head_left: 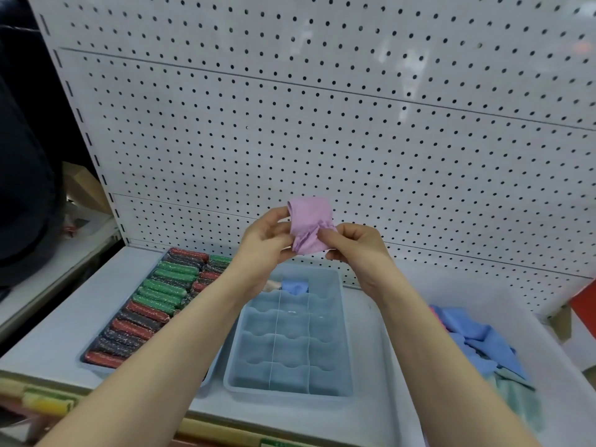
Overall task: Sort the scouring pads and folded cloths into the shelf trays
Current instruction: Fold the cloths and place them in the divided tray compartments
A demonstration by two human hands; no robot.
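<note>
Both hands hold a pink cloth (310,223) up in front of the pegboard, above the shelf. My left hand (266,241) grips its left side and my right hand (356,245) pinches its lower right part. Below them stands a blue-grey divided tray (338,337); a blue folded cloth (295,287) and a pale one (270,285) lie in its far compartments. To the left, a second tray (93,366) is filled with rows of red, green and dark scouring pads (154,304). My left forearm hides that tray's right side.
A white bin (548,350) at the right holds a heap of loose blue and green cloths (477,343). The white pegboard back wall (322,124) rises right behind the shelf. A yellow price strip (48,404) runs along the shelf's front edge.
</note>
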